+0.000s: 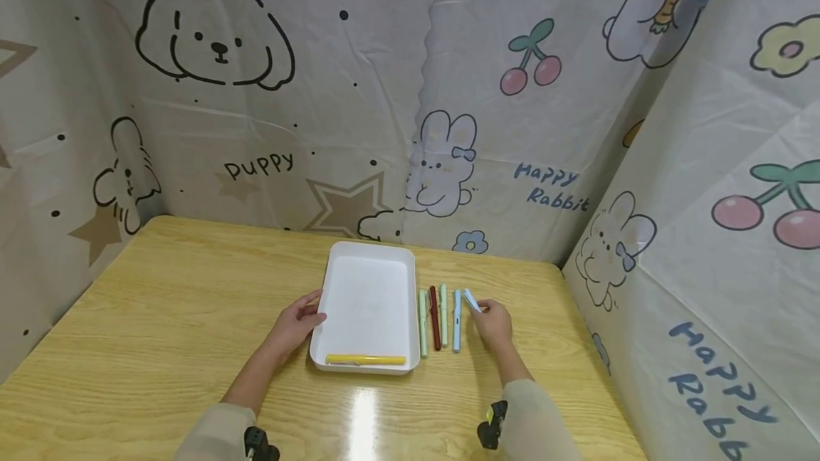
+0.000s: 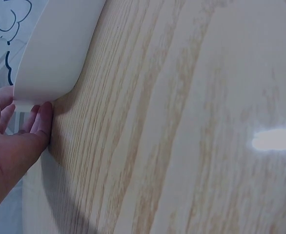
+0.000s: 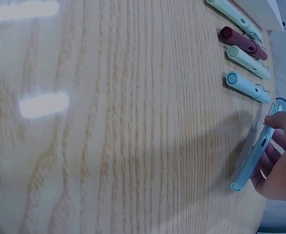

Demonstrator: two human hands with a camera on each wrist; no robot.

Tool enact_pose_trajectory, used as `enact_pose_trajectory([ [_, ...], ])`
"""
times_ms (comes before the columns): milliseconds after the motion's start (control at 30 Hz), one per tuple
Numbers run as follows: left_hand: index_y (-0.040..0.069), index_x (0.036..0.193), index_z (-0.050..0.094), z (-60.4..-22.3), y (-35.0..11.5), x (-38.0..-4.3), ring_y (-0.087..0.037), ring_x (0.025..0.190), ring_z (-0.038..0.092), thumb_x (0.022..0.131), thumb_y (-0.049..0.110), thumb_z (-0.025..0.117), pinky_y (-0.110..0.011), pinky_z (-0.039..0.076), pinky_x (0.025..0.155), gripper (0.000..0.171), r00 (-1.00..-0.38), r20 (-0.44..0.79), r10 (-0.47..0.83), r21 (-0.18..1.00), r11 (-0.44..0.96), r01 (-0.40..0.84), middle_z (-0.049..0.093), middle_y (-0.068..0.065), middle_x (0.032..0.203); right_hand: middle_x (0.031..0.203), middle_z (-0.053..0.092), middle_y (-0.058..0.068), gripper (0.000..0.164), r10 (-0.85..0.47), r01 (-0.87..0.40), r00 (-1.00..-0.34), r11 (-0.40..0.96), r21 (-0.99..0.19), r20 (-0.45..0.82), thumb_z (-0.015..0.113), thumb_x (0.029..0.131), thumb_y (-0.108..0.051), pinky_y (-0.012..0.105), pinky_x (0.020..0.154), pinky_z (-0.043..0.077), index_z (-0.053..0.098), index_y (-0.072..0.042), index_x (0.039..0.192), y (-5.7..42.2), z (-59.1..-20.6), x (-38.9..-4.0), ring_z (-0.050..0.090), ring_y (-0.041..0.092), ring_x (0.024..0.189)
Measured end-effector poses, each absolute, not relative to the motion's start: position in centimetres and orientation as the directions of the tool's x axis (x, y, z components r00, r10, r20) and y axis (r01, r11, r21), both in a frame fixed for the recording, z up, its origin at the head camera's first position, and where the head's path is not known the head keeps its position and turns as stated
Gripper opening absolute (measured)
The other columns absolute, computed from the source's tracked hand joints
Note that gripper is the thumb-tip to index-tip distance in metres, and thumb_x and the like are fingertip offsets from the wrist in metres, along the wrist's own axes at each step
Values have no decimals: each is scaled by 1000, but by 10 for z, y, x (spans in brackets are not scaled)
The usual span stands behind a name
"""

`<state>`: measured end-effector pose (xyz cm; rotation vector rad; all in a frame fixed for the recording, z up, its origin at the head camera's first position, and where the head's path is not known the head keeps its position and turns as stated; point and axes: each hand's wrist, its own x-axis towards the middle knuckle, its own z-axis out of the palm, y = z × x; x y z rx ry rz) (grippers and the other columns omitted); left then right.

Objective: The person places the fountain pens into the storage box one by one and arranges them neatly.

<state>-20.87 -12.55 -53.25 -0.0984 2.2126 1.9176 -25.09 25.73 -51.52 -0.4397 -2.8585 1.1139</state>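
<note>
A light blue pen (image 3: 253, 158) is pinched between the thumb and fingers of my right hand (image 1: 495, 323), tilted close over the table. My left hand (image 1: 296, 322) holds the left wall of a white rectangular tray (image 1: 410, 304), fingertips at its edge in the left wrist view. Inside the tray, along its near wall, lies a yellow pen (image 1: 365, 360). Between the tray and my right hand a row of pens lies on the table: a pale green pen (image 1: 423, 324), a dark red pen (image 1: 435, 317), a second pale green pen (image 1: 444, 315) and another light blue pen (image 1: 457, 321).
The wooden table (image 1: 211, 290) reaches back to a hanging cloth (image 1: 359, 105) printed with cartoon animals. A second stretch of cloth (image 1: 698, 290) stands close along the table's right edge. Light glares off the tabletop near the front.
</note>
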Motion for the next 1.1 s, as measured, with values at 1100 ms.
enact_pose_trajectory([
  [1100,7,145,32,-530,-126,-206,-37,122,47,94,10,53,-43,46,98,55,-975,-202,88,971,151,-187,43,-29,136,105,60,20,33,175,171,-983,728,-663,-62,61,88,-17,40,81,48,62,2,116,244,-493,-256,56,30,96],
])
